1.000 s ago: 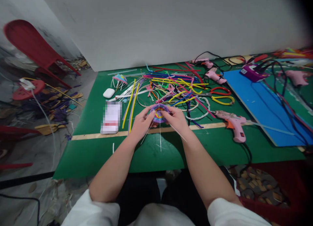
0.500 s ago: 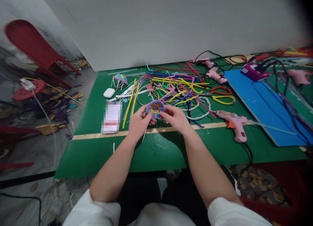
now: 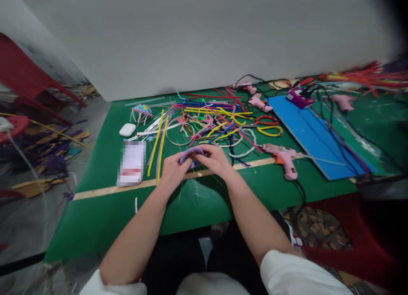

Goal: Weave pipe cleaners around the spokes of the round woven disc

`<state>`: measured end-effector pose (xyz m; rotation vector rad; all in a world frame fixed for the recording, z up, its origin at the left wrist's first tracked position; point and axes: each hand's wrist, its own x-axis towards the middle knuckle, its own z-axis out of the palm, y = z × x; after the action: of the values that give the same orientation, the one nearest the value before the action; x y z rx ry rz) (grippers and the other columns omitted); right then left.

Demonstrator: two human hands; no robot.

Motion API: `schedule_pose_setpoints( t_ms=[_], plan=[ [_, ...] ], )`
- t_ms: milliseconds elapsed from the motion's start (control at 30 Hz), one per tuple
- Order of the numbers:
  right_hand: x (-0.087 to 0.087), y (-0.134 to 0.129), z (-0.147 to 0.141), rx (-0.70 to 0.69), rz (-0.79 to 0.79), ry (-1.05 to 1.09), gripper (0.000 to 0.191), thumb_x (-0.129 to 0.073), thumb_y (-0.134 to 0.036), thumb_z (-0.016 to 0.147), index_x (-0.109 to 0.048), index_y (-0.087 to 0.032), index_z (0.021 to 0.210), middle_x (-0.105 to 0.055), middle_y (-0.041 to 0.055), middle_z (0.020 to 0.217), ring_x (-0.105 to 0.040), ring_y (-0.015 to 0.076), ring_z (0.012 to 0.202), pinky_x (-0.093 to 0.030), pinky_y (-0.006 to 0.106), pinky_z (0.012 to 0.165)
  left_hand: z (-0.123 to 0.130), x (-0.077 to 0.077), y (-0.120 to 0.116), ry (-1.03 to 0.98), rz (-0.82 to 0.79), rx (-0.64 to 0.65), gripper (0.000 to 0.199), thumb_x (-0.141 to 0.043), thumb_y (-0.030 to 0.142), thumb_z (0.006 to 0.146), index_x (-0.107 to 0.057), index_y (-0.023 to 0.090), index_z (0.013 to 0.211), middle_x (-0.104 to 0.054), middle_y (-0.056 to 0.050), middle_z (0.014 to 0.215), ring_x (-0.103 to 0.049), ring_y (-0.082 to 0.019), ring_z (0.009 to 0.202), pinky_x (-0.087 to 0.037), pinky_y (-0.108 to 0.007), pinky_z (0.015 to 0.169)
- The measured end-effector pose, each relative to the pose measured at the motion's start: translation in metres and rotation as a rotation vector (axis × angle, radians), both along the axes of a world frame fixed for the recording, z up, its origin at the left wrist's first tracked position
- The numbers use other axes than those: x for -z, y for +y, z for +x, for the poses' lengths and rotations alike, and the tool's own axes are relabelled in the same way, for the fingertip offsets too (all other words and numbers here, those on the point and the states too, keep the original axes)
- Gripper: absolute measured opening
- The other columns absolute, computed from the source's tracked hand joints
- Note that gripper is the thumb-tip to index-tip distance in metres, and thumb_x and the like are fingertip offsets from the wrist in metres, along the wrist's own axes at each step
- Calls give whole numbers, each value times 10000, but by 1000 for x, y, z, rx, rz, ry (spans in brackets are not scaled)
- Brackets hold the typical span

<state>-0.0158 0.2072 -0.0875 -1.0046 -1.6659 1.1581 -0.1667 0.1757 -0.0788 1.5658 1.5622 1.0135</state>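
Observation:
Both hands grip a small round pipe-cleaner piece [image 3: 191,151], mostly purple, held just above the table's front half. My left hand [image 3: 174,169] pinches its left side, and my right hand [image 3: 217,160] has the right side. The thumbs press in at the near edge; the other fingers are mostly hidden behind and beneath it. The piece is tilted, so its upper face is largely out of sight. Thin, glossy strands stick out below the hands. Beyond them lies a tangled heap of coloured pipe cleaners [image 3: 210,120].
On the green table [image 3: 105,227] lie a phone [image 3: 131,163], a white case [image 3: 127,129], a small pipe-cleaner umbrella [image 3: 142,112] and scissors [image 3: 267,126]. To the right are a pink glue gun [image 3: 283,157], a blue board [image 3: 306,137] and a purple power block [image 3: 299,99] with cables.
The round piece has tipped from showing its ringed purple, blue and yellow face to nearly edge-on, with both hands still on it. My view has turned right, so the table's things appear further left.

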Motion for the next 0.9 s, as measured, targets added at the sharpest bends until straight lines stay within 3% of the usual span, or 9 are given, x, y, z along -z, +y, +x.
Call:
schedule_pose_setpoints(
  t_ms=[233, 500, 733, 900],
  plan=[
    [2, 2, 0, 26, 43, -80, 193, -551, -258, 769, -700, -179, 863, -680, 7, 844, -599, 122, 750, -452, 209, 663, 1, -5, 2, 44, 11, 8, 276, -538, 327, 760, -686, 171, 932, -669, -5, 808, -586, -165, 764, -444, -238, 698],
    [-3, 1, 2, 35, 113, -177, 182, -571, -255, 751, -688, -180, 868, -671, 18, 860, -595, 135, 783, -442, 212, 668, 1, -7, 2, 146, 23, 1, 236, -533, 349, 759, -662, 178, 858, -613, 20, 685, -529, -131, 636, -402, -203, 581],
    [3, 2, 0, 19, 125, -115, 194, -549, -267, 778, -686, -190, 891, -672, 18, 855, -602, 138, 768, -459, 242, 703, 2, -6, 0, 141, 7, -14, 235, -529, 332, 773, -654, 177, 899, -636, 9, 737, -552, -140, 666, -412, -220, 604],
    [-3, 0, 4, 185, 289, -58, 155, -572, -222, 767, -697, -197, 855, -683, 38, 840, -609, 154, 806, -469, 264, 737, 5, -7, -3, 4, 59, 2, 295, -538, 324, 791, -634, 188, 1035, -672, -19, 904, -606, -150, 747, -458, -222, 644]
  ],
)
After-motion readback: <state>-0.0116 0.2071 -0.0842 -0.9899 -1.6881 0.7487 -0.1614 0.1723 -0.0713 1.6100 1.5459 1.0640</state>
